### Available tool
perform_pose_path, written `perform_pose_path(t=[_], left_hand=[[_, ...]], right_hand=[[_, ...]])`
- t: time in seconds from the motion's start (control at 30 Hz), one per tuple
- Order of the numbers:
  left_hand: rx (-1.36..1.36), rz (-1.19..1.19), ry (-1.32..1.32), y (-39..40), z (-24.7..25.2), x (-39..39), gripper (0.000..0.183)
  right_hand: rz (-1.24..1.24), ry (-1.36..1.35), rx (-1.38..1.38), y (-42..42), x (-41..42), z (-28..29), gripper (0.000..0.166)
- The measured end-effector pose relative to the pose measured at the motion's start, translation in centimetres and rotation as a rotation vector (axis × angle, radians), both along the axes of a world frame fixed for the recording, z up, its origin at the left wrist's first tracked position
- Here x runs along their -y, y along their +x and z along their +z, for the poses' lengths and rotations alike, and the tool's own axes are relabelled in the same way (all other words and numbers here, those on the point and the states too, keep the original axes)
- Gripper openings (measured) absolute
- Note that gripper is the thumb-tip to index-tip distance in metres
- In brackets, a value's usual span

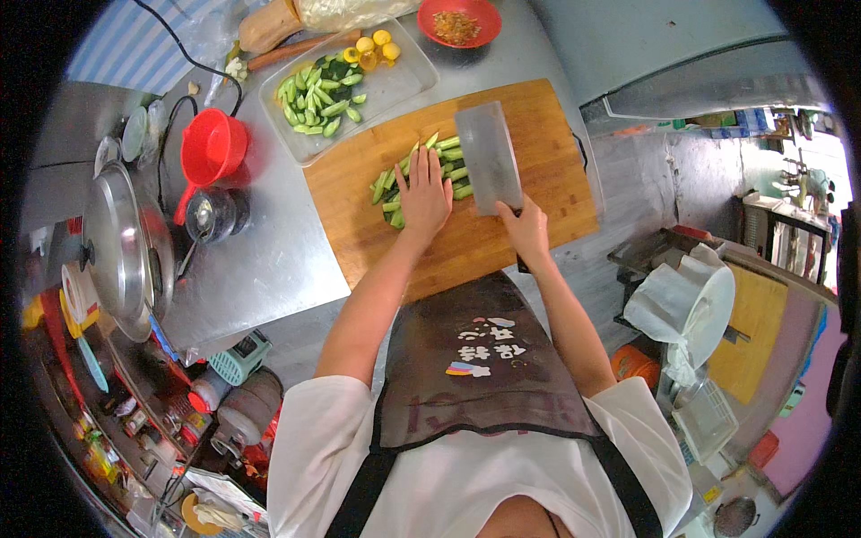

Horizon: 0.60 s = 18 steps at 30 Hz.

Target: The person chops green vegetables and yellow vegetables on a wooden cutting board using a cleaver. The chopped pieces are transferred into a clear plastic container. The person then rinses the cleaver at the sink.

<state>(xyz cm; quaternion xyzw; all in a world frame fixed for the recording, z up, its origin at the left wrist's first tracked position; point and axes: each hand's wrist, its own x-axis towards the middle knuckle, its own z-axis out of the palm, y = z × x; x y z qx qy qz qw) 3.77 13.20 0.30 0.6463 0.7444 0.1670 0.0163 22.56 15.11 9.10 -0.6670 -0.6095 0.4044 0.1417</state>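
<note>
My right hand is closed around the handle of a cleaver, its broad blade over the right end of a row of cut cucumber strips. Spread flat on those strips is my left hand, fingers pointing away from me. Beneath both lies a wooden cutting board at the near edge of the steel counter. Behind it, a clear plastic tray holds cut cucumber pieces on its left and egg yolks at its far end. The blade hides part of the strips.
A red bowl with chopped food stands at the back. To the left are a red plastic dipper, a small metal pot with a spoon, and a large lidded pan. A black cord crosses the counter's far left.
</note>
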Motion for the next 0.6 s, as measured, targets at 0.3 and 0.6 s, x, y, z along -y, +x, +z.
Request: perform_pose_path(t=[0.3,0.6], left_hand=[[-0.047,-0.071,-0.139,0.3,-0.1,-1.2,0.062],[-0.034,-0.067,-0.176,0.4,0.4,-1.2,0.06]], right_hand=[[0.046,-0.087,0.015,2.8,-1.4,-2.1,0.04],[0.081,-0.081,0.063,1.7,-1.3,-3.6,0.042]])
